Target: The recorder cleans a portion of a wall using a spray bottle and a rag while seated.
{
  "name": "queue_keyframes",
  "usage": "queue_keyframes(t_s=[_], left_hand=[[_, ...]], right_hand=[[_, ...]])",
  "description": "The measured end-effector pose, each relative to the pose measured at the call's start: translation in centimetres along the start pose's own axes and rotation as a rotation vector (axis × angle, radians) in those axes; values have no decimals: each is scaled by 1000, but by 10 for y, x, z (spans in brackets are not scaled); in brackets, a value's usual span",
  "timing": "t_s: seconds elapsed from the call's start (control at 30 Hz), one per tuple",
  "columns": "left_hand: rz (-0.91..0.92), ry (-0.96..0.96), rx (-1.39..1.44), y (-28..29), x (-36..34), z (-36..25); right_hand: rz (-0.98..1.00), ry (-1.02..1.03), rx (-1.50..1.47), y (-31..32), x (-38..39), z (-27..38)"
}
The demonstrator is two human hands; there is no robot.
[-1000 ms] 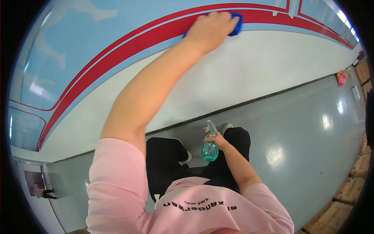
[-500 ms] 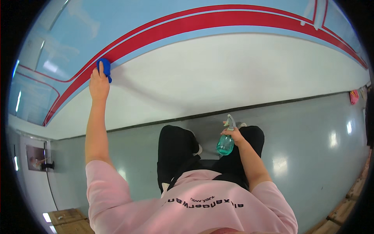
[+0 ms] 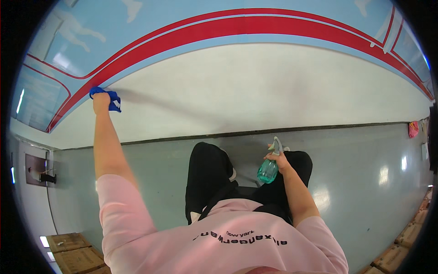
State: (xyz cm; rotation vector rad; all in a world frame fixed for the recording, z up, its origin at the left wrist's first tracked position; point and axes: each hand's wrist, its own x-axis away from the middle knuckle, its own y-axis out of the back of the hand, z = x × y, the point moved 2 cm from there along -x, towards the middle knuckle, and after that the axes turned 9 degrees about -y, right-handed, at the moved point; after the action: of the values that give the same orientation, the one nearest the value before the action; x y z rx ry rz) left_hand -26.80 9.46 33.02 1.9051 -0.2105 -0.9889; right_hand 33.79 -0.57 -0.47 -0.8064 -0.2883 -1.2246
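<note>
With my left arm stretched out to the far left, my left hand (image 3: 101,103) grips a blue cloth (image 3: 114,101). The cloth lies against the wall (image 3: 219,86), at the lower edge of its red stripe (image 3: 200,33); one end hangs loose beside my fingers. My right hand (image 3: 279,160), resting by my right knee, is closed around the neck of a spray bottle (image 3: 268,171). The bottle is clear green with a pale grey spray head (image 3: 276,144) pointing up, and it tilts slightly. It is apart from the wall.
Cardboard boxes (image 3: 75,255) stand at the lower left, and more boxes (image 3: 392,258) line the lower right. A pink bag (image 3: 413,129) sits by the wall's base at the right. Grey shiny floor (image 3: 351,182) surrounds my bent legs. Another person (image 3: 45,177) stands far off at the left.
My left hand has moved left and nearer along the red stripe with the blue cloth, which now spreads out more to the right. My right hand still holds the spray bottle, almost in place.
</note>
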Motion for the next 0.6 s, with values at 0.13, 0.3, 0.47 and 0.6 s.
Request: queue_keyframes(t_s=[0.13, 0.3, 0.47, 0.6], left_hand=[[121, -132, 31, 9, -8, -18], [-427, -456, 498, 59, 30, -83], [-686, -746, 524, 111, 47, -186], [-722, -810, 541, 146, 81, -266]], right_hand=[[-1, 8, -4, 6, 1, 3], [57, -7, 22, 8, -6, -2], [77, -7, 41, 6, -4, 3], [86, 26, 32, 3, -1, 3]])
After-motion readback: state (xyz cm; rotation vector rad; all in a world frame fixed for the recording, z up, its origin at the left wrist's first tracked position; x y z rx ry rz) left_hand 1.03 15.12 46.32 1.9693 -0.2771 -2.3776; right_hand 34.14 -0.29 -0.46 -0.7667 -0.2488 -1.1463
